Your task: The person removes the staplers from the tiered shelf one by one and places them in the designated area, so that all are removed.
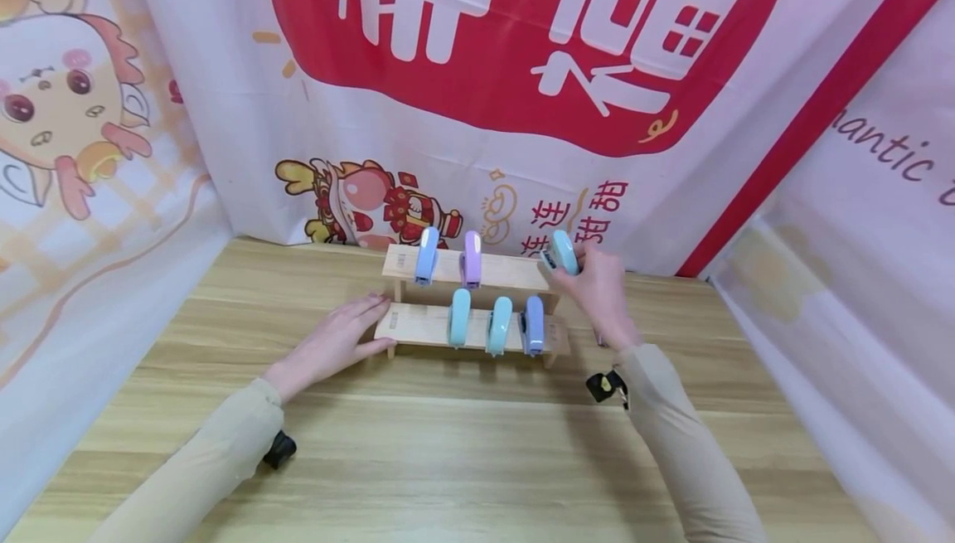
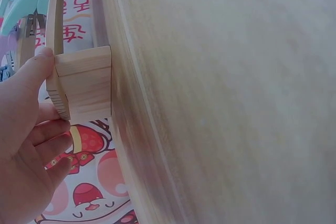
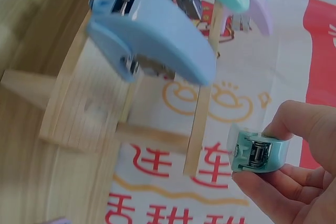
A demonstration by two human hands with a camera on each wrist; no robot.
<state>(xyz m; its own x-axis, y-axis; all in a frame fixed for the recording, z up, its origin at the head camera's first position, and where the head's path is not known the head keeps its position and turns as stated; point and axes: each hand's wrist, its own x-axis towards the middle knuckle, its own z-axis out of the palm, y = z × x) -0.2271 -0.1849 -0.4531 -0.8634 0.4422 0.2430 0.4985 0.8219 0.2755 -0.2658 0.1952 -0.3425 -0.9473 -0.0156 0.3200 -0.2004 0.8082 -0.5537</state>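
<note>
Table (image 1: 448, 460) first, filling the bottom of the frame, streaked with long wood grain. Beige sleeves (image 1: 201, 443) reach in from the lower left and lower right. Left of centre, the left hand (image 1: 336, 344) holds the end of a wooden rack (image 1: 406, 323), thumb at the front edge, fingers partly bent round the end, probably to steady it. Square-cut, pale boards, plain legs.

On the lower step, mid-frame, stand two mint staplers (image 1: 459, 319) and a blue-violet stapler (image 1: 533, 326), all rounded, glossy plastic, noses up; set side by side, likely so each stays easy to see and lift. Under the right wrist, a purple thing (image 1: 600, 338) peeks out, mostly hidden.

Right of centre, here's the right hand (image 1: 597, 286), thumb and fingers closed in a pinch on a teal stapler (image 1: 564, 253), metal works showing at its end. It's at the upper step's right end; touching or not, I can't tell. A light-blue stapler (image 1: 426, 255) and a lilac stapler (image 1: 471, 259) stand further left on that step.

Behind, smooth printed cloth (image 1: 477, 104) hangs, red and white.
</note>
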